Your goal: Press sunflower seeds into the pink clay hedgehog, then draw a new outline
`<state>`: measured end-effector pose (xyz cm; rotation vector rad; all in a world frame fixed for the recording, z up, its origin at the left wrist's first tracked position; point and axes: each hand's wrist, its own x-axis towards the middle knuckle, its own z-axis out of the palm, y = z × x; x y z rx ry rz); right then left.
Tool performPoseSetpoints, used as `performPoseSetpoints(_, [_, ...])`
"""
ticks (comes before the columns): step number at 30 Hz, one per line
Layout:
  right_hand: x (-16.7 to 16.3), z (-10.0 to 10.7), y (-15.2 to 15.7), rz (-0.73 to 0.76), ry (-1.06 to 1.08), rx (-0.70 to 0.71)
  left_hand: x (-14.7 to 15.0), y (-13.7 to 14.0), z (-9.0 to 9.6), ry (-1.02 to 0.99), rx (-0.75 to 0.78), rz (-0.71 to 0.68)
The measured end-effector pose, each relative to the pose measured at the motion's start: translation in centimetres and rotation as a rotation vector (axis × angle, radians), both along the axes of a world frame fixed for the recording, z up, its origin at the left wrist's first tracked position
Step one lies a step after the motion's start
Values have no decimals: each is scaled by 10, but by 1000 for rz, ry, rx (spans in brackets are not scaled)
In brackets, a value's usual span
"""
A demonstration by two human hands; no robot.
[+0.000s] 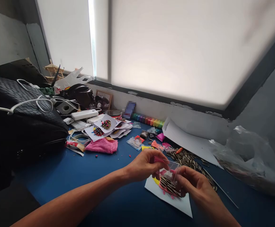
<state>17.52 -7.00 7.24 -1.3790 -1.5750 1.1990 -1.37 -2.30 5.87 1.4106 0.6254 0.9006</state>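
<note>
A small clear plastic bag [174, 165] with something pink inside is stretched between my two hands. My left hand [148, 163] pinches its left side, fingers curled. On the other side, the bent fingers and thumb of my right hand [195, 183] close on the bag's right edge. Directly beneath lies a white card [175, 206]. Striped sunflower seeds [169, 186] are set on it in a cluster, with pink and yellow clay-like pieces around them; the hands and bag cover part of this. Behind my right hand spreads a heap of loose sunflower seeds [187, 160].
Cards with colourful seed clusters [106, 124] are piled at the back left, behind a pink cloth [101, 145]. Small packets [135, 142] lie mid-table. A curled white sheet [189, 142], a thin stick [222, 190] and a clear plastic bag [251, 160] occupy the right. A black bag [28, 126] stands left.
</note>
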Motion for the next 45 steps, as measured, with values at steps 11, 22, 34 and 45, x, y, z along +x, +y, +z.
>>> performPoseSetpoints(11, [-15, 12, 25, 6, 13, 231, -8, 14, 0, -119, -26, 100])
performPoseSetpoints(22, [-18, -3, 34, -86, 53, 205, -7, 16, -3, -135, -50, 158])
performPoseSetpoints(34, [-23, -10, 32, -74, 105, 195, -6, 18, -7, -93, -16, 201])
performPoseSetpoints(45, [-27, -21, 28, -104, 115, 220, -9, 21, -10, -49, -25, 148])
